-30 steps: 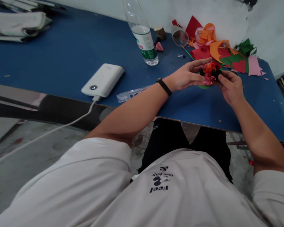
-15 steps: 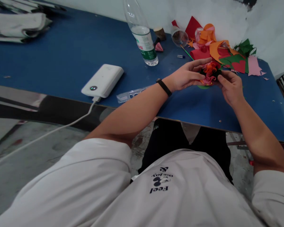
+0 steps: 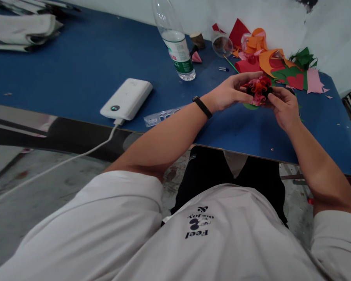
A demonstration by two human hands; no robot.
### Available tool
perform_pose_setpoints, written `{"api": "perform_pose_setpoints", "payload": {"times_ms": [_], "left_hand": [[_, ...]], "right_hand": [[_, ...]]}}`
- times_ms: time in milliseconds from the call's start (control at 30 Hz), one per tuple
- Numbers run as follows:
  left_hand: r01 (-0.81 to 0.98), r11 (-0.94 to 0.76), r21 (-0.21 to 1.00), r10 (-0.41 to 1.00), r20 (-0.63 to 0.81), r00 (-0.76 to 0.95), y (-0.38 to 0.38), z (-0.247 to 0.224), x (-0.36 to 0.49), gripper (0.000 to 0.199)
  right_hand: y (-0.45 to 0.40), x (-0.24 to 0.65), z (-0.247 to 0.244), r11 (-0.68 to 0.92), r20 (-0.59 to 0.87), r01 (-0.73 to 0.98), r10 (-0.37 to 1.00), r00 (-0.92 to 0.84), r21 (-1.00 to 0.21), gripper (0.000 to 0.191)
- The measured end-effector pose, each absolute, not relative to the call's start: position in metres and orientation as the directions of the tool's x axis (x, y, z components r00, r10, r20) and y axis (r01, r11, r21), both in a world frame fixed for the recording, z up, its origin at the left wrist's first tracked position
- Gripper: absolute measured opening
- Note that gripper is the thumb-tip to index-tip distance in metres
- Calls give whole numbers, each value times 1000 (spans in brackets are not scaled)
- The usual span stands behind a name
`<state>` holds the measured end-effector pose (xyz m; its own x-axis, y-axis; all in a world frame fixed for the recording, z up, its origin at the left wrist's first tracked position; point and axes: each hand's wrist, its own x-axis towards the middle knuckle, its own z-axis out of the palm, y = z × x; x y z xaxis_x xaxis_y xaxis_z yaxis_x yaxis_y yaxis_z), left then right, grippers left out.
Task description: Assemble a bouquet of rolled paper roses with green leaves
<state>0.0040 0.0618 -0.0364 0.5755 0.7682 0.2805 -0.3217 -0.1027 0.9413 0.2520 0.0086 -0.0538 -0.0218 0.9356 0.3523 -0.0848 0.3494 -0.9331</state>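
Between my hands, above the blue table (image 3: 236,127), is a small paper flower piece (image 3: 259,89) with curled red, orange and pink strips and dark parts. My left hand (image 3: 229,93), with a black band on its wrist, grips its left side between thumb and fingers. My right hand (image 3: 285,105) pinches the right edge with thumb and fingertips. Just behind the piece lie orange, red, green and pink paper scraps (image 3: 295,78). A bit of green shows under it.
A water bottle (image 3: 179,54) stands at the back, beside a clear cup on its side (image 3: 222,45). Left of my forearm are a clear ruler (image 3: 159,118) and a white power bank (image 3: 127,99) with a cable. Folded papers (image 3: 20,30) lie far left.
The flower piece has turned slightly between my fingers, so more red shows at its top. Both hands keep their hold and have barely moved.
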Motion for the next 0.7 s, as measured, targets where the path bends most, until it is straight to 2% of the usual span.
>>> {"api": "perform_pose_setpoints", "payload": {"times_ms": [167, 300, 433, 567, 700], "left_hand": [[-302, -92, 949, 778, 258, 573, 58, -36, 3, 92], [-288, -112, 951, 762, 268, 590, 55, -38, 5, 104], [-307, -204, 930, 721, 355, 596, 63, -46, 9, 113], [-266, -342, 901, 687, 434, 583, 73, -55, 10, 114], [-205, -519, 830, 622, 531, 575, 77, -60, 8, 119]], "right_hand": [[8, 251, -53, 345, 349, -100, 937, -28, -933, 66], [10, 251, -57, 339, 344, -87, 937, -54, -937, 66], [10, 251, -59, 366, 369, -54, 926, -80, -929, 65], [4, 250, -56, 402, 401, 3, 912, -91, -915, 65], [0, 248, -52, 442, 436, 39, 894, -104, -896, 50]]}}
